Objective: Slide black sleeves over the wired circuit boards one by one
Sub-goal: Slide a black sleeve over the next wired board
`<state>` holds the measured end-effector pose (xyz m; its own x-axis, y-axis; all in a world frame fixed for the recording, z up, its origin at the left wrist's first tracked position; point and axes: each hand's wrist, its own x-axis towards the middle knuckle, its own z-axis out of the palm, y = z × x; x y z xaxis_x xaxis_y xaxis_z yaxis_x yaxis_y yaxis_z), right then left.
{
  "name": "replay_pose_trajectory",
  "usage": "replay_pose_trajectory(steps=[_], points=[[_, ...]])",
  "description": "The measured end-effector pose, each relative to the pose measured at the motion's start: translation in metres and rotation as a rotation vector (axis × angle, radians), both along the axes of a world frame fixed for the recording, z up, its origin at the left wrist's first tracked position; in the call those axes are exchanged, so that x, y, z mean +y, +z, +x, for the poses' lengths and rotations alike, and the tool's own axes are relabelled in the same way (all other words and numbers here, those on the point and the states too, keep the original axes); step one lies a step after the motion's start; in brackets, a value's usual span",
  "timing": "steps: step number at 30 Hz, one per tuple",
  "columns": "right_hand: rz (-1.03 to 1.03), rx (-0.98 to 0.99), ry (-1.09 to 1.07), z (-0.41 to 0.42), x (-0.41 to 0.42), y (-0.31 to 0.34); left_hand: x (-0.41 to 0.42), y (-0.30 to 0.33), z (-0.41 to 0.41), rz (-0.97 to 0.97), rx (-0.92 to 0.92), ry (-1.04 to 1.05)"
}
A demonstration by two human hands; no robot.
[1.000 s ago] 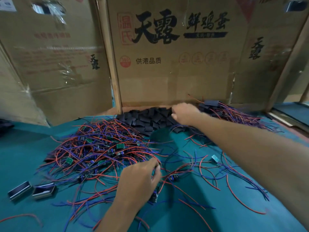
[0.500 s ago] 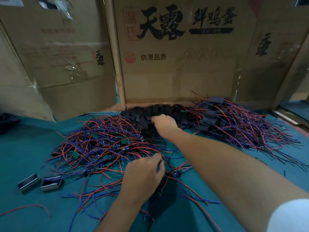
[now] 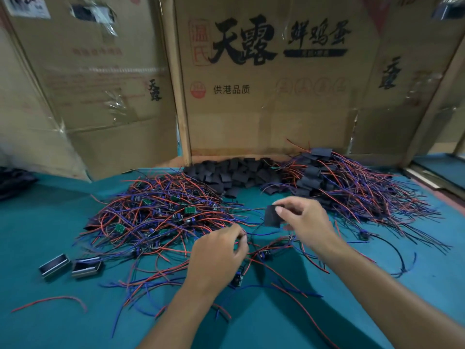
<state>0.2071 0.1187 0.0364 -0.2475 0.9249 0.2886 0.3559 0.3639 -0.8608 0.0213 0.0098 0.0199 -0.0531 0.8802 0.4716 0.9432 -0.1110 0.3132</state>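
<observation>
Black sleeve (image 3: pixel 272 216) pinched between thumb and fingers of right hand (image 3: pixel 305 222). Left hand (image 3: pixel 218 256) curled, fingertips pinched on red wires (image 3: pixel 254 258) near pile of wired circuit boards (image 3: pixel 161 215).

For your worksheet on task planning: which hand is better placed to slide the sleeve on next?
The right hand: it already pinches a black sleeve just above the wires gathered in the left hand.

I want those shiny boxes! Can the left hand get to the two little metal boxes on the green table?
Probably yes: the two little metal boxes lie uncovered, though the left hand is pinching wires.
</observation>
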Motion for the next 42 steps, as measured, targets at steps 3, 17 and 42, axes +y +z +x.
replay_pose_trajectory(steps=[3, 17, 42], points=[[-0.092, 0.170, -0.021, 0.011, -0.015, -0.010, 0.000, -0.001, 0.005, -0.024, -0.014, -0.055], [-0.109, 0.118, -0.032, 0.033, -0.035, 0.005, -0.006, 0.000, 0.008, -0.015, -0.052, -0.166], [-0.358, 0.535, 0.395, 0.001, -0.071, 0.005, -0.009, 0.001, 0.035, 0.050, -0.639, -0.366]])
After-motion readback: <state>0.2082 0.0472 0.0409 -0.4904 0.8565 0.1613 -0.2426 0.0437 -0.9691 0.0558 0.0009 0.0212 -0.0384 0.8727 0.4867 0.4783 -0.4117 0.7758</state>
